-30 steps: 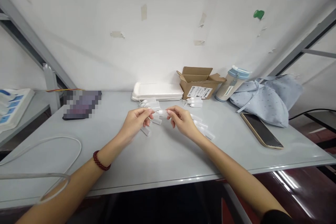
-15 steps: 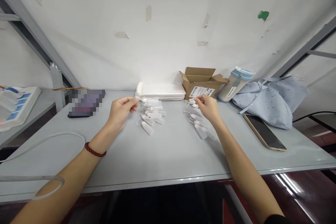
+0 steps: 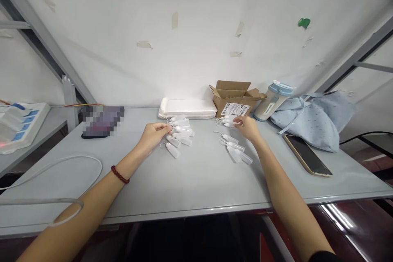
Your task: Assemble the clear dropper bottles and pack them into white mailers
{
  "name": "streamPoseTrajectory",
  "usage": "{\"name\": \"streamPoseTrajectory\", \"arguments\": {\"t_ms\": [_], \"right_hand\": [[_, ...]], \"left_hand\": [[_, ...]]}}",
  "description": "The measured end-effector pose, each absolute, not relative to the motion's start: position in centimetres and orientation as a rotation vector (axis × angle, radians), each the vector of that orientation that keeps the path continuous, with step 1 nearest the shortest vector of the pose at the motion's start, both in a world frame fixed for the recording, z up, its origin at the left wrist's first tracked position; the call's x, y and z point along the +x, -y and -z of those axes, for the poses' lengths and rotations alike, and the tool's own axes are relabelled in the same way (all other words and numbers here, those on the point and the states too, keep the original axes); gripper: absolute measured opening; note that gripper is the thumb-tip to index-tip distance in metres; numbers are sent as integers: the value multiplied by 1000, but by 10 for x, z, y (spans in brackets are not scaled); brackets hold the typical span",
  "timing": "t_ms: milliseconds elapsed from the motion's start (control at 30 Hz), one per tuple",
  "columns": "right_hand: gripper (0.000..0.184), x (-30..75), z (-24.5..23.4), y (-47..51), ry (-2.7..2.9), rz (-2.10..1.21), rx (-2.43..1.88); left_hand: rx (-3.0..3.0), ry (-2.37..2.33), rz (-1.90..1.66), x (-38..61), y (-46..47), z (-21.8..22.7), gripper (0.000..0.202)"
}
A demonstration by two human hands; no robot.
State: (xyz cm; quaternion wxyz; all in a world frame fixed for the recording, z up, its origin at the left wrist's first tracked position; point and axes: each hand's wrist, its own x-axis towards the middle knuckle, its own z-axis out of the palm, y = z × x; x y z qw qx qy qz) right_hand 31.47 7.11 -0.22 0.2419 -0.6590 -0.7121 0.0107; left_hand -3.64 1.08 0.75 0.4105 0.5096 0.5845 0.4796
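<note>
My left hand (image 3: pixel 152 135) rests on the grey table (image 3: pixel 190 180) with its fingers pinched at a small white plastic bottle on the edge of the left cluster of bottles (image 3: pixel 179 135). My right hand (image 3: pixel 248 127) reaches toward the back, its fingers closed on a small white piece among the little bottles (image 3: pixel 226 120) in front of the cardboard box (image 3: pixel 235 98). Another group of clear bottles (image 3: pixel 235 149) lies between the hands, nearer the right wrist. A red bead bracelet (image 3: pixel 119 175) sits on my left wrist.
A stack of white trays (image 3: pixel 187 108) stands by the wall. A blue-lidded cup (image 3: pixel 272 100), a light blue cloth bag (image 3: pixel 310 118) and a phone (image 3: pixel 307 155) lie at the right. A dark flat object (image 3: pixel 102 120) and clear tubing (image 3: pixel 61 172) lie at the left.
The hands, together over one bottle a second ago, moved apart. The left hand came down onto the left cluster; the right hand went to the bottles by the box.
</note>
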Motion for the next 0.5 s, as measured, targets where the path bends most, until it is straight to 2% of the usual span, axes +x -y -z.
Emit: {"name": "streamPoseTrajectory", "arguments": {"t_ms": [500], "right_hand": [[12, 316, 10, -73, 2010, 24, -1789]], "left_hand": [[1315, -1552, -1161, -35, -10, -5, 22]]}}
